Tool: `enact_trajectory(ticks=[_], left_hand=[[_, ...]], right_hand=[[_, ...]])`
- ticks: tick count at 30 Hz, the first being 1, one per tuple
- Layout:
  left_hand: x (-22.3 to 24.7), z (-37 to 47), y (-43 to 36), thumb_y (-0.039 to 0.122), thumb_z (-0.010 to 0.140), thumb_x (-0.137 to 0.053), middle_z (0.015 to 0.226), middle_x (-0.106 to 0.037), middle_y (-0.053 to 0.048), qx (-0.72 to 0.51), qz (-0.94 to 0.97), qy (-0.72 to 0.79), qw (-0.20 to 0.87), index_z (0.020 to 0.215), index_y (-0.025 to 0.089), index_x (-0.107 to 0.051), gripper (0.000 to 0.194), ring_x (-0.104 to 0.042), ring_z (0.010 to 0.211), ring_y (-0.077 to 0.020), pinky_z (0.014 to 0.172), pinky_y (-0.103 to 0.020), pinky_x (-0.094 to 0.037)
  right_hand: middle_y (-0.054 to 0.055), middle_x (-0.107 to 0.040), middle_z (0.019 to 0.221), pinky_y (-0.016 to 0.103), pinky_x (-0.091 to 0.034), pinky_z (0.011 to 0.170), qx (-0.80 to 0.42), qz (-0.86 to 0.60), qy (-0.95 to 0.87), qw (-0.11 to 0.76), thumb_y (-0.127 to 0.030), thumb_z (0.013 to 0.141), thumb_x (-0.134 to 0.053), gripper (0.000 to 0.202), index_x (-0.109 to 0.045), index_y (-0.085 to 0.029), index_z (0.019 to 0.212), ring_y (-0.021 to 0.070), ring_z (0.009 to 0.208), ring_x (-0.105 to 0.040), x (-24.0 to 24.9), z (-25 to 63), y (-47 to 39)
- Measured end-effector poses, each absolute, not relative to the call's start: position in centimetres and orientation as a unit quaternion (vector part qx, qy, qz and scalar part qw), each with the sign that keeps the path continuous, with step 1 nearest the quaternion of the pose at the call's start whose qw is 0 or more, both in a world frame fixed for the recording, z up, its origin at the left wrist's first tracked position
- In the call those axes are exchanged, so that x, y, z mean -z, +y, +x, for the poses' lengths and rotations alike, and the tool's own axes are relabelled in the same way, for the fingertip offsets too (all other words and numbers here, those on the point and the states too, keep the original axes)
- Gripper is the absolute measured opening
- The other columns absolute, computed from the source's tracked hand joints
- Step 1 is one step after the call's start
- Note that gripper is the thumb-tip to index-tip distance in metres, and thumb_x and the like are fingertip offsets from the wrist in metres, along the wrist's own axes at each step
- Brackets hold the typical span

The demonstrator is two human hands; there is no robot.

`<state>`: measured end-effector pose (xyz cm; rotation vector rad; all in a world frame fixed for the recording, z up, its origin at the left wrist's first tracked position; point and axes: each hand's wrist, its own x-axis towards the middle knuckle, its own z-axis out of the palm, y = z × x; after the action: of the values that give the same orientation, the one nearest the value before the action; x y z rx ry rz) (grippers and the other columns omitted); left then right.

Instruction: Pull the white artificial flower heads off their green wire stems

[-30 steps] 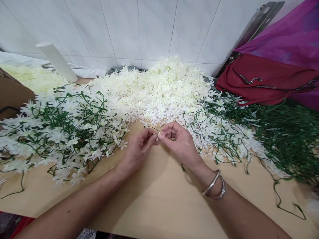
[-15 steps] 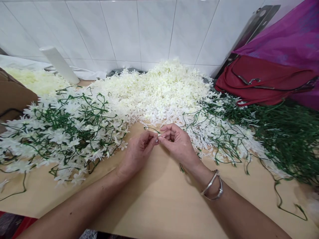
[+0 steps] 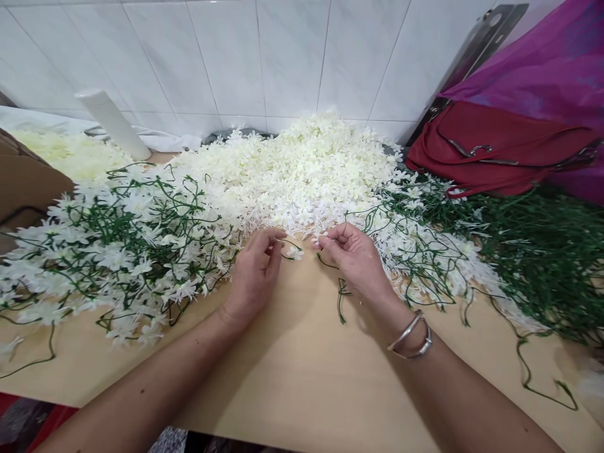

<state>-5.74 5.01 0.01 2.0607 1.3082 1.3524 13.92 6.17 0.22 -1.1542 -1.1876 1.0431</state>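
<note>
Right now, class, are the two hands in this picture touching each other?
No, the left hand and the right hand are apart, with a small white flower showing in the gap.

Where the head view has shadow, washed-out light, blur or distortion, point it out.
In the head view, soft shadow lies on the table beside the left forearm; same view, the heaped pale flowers look nearly washed out; same view, the green stems at far right look smeared; same view, the tiled wall's lines splay upward, likely perspective or lens stretch.
</note>
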Motion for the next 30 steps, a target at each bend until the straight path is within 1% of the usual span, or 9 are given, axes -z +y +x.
enact_trajectory(ticks=[3, 6, 15, 18, 20, 22, 24, 27, 30], left_hand=[[0.5, -6.1, 5.8, 0.018, 0.103, -0.050, 0.127, -0.070, -0.011, -0.427, 0.787, 0.438, 0.081, 0.115, 0.021, -0.068, 0.021, -0.067, 0.119, -0.0234, 0.104, -0.040, -0.054], [0.6, -6.3, 6.0, 0.016, 0.104, -0.047, 0.131, -0.070, -0.010, -0.375, 0.825, 0.421, 0.039, 0.120, 0.021, -0.068, 0.027, -0.065, 0.122, -0.0247, 0.111, -0.045, -0.048], [0.4, -6.9, 7.6, 0.019, 0.106, -0.047, 0.129, -0.073, -0.010, -0.263, 0.870, 0.417, -0.031, 0.123, 0.021, -0.070, 0.029, -0.063, 0.119, -0.0280, 0.104, -0.045, -0.046], [0.4, -7.2, 8.0, 0.022, 0.104, -0.053, 0.111, -0.076, -0.010, -0.207, 0.881, 0.421, -0.056, 0.107, 0.022, -0.074, 0.021, -0.065, 0.108, -0.0291, 0.100, -0.046, -0.045], [0.1, -7.4, 7.7, 0.023, 0.103, -0.054, 0.101, -0.076, -0.009, -0.216, 0.875, 0.429, -0.056, 0.098, 0.021, -0.074, 0.021, -0.066, 0.103, -0.0283, 0.099, -0.045, -0.045], [-0.3, -7.5, 6.9, 0.024, 0.104, -0.053, 0.100, -0.076, -0.008, -0.272, 0.855, 0.441, -0.019, 0.099, 0.022, -0.074, 0.022, -0.068, 0.099, -0.0255, 0.096, -0.041, -0.048], [-0.6, -7.4, 6.1, 0.027, 0.103, -0.056, 0.099, -0.076, -0.006, -0.351, 0.814, 0.458, 0.062, 0.104, 0.023, -0.075, 0.020, -0.068, 0.091, -0.0209, 0.088, -0.034, -0.051], [-1.1, -7.1, 5.4, 0.037, 0.095, -0.069, 0.088, -0.074, -0.003, -0.429, 0.727, 0.476, 0.246, 0.100, 0.021, -0.076, 0.018, -0.066, 0.074, -0.0155, 0.071, -0.027, -0.052], [-1.7, -7.0, 4.9, 0.045, 0.089, -0.074, 0.077, -0.069, -0.002, -0.444, 0.655, 0.453, 0.411, 0.091, 0.018, -0.075, 0.027, -0.062, 0.065, -0.0132, 0.062, -0.024, -0.051]], right_hand=[[-0.001, -0.070, 0.070, 0.036, -0.053, 0.077, -0.424, -0.489, -0.503, 0.573, -0.034, 0.078, -0.079, 0.022, -0.059, -0.024, 0.081, 0.0191, 0.071, -0.068, -0.4, 14.8, 6.6], [-0.001, -0.068, 0.069, 0.036, -0.052, 0.076, -0.405, -0.484, -0.527, 0.570, -0.033, 0.079, -0.077, 0.021, -0.058, -0.025, 0.081, 0.0190, 0.069, -0.067, -0.6, 15.2, 6.8], [-0.002, -0.064, 0.070, 0.032, -0.049, 0.071, -0.361, -0.497, -0.543, 0.573, -0.031, 0.082, -0.071, 0.016, -0.057, -0.024, 0.082, 0.0164, 0.066, -0.063, 0.4, 15.2, 7.1], [-0.004, -0.063, 0.069, 0.031, -0.049, 0.069, -0.357, -0.499, -0.546, 0.571, -0.029, 0.083, -0.070, 0.014, -0.057, -0.024, 0.082, 0.0153, 0.066, -0.063, 0.5, 15.0, 7.0], [-0.004, -0.063, 0.070, 0.030, -0.049, 0.069, -0.361, -0.493, -0.546, 0.573, -0.029, 0.082, -0.071, 0.014, -0.057, -0.024, 0.081, 0.0146, 0.066, -0.063, 0.4, 14.8, 6.9], [-0.004, -0.062, 0.072, 0.030, -0.050, 0.069, -0.384, -0.477, -0.540, 0.577, -0.031, 0.081, -0.073, 0.016, -0.058, -0.024, 0.082, 0.0144, 0.066, -0.064, 0.2, 14.7, 6.8], [-0.004, -0.064, 0.074, 0.030, -0.051, 0.070, -0.423, -0.455, -0.533, 0.574, -0.035, 0.079, -0.077, 0.022, -0.060, -0.024, 0.087, 0.0150, 0.067, -0.066, -0.2, 14.6, 6.6], [-0.003, -0.068, 0.073, 0.031, -0.052, 0.074, -0.484, -0.423, -0.542, 0.541, -0.042, 0.078, -0.080, 0.027, -0.065, -0.023, 0.090, 0.0158, 0.069, -0.067, -0.8, 14.3, 6.2], [-0.002, -0.070, 0.071, 0.031, -0.052, 0.078, -0.535, -0.402, -0.548, 0.502, -0.044, 0.080, -0.081, 0.026, -0.068, -0.022, 0.088, 0.0151, 0.070, -0.066, -1.1, 14.1, 5.6]])
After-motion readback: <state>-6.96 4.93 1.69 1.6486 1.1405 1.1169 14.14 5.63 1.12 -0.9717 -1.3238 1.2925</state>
